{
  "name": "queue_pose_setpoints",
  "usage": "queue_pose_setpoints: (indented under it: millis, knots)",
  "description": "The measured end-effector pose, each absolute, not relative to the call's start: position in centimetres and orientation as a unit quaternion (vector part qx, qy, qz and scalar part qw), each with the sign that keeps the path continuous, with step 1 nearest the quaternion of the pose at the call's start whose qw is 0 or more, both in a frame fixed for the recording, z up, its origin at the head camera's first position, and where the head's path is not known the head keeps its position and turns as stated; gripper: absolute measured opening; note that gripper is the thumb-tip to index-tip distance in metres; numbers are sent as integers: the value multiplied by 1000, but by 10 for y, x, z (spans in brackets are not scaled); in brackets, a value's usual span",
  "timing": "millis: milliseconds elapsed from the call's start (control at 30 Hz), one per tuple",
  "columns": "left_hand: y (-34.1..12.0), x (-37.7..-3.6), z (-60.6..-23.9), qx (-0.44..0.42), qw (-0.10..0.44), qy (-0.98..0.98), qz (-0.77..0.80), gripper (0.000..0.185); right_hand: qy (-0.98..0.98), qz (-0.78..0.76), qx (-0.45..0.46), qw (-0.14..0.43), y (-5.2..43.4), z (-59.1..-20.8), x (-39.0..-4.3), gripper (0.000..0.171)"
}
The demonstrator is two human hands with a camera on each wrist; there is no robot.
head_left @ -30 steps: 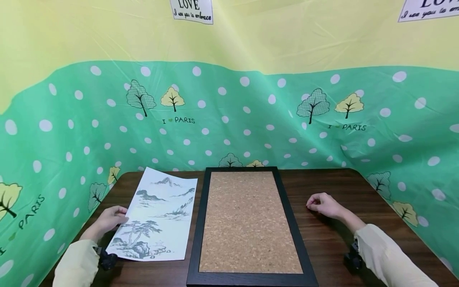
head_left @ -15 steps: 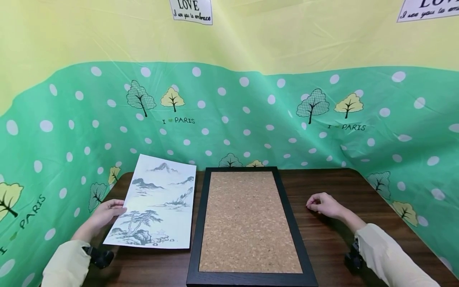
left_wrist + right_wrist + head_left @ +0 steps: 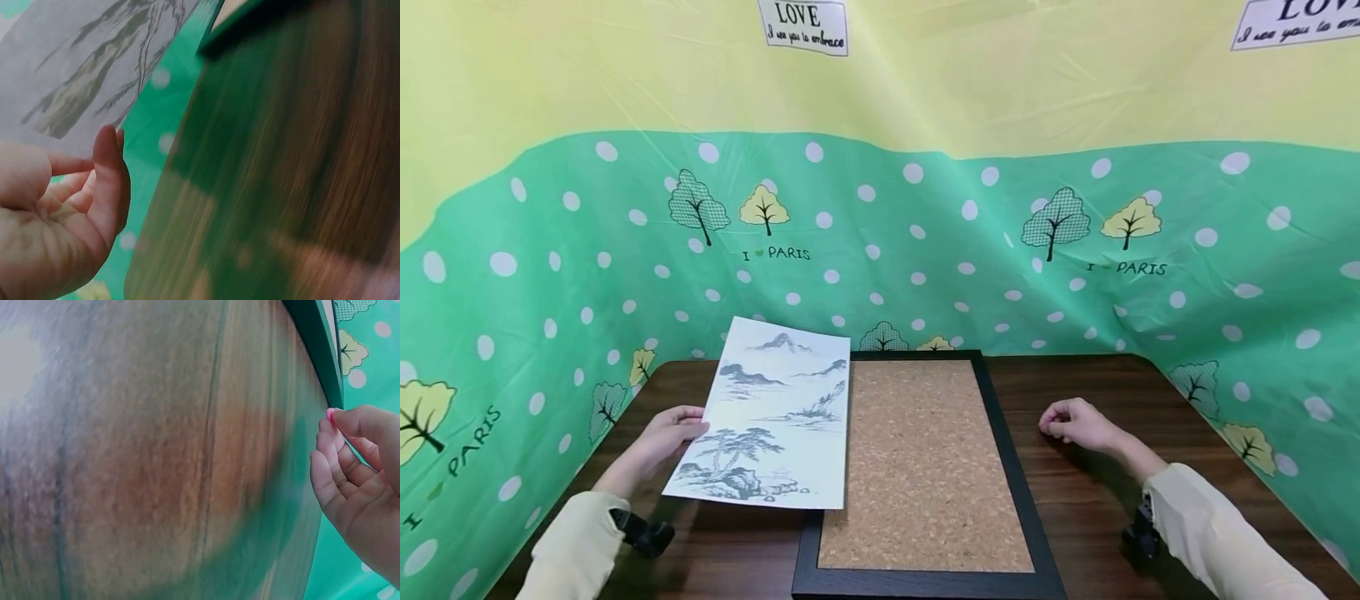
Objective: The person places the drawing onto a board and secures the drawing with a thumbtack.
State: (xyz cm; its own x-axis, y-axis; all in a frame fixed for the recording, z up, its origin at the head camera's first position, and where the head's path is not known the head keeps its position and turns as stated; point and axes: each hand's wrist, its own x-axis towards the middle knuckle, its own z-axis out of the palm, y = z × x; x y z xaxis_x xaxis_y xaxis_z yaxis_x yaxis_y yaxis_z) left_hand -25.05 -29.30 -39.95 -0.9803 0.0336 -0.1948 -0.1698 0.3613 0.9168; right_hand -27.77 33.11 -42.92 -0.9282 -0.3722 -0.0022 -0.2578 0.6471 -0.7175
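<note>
A white sheet of paper (image 3: 775,417) printed with a grey ink landscape hangs above the table, tilted up, its right side over the left part of a black-framed cork board (image 3: 925,467). My left hand (image 3: 662,437) pinches the sheet's left edge between thumb and fingers. In the left wrist view, the same hand (image 3: 75,200) grips the paper's (image 3: 94,69) edge. To the right of the board, my right hand (image 3: 1078,423) stays low near the table. The right wrist view has this hand (image 3: 362,469) pinching a small pink object (image 3: 330,414) at the fingertips, mostly hidden.
Under the board lies a dark brown wooden table (image 3: 1105,375). A green and yellow patterned cloth (image 3: 910,217) hangs behind and at both sides of it. Each wrist carries a small black camera (image 3: 643,533).
My left hand has lifted the sheet off the table, then carried it right until it overlaps the cork board's left side. My right hand has hardly moved.
</note>
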Motion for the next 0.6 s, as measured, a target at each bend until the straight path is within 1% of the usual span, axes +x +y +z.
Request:
queue_pose_setpoints:
  millis: [300, 600]
  knots:
    - [-237, -251, -404, -47, 88, 790, 604, 36, 906, -383, -166, 74, 327, -425, -278, 13]
    - [-185, -245, -402, -80, 63, 761, 641, 30, 908, -381, -161, 73, 323, -420, -278, 14]
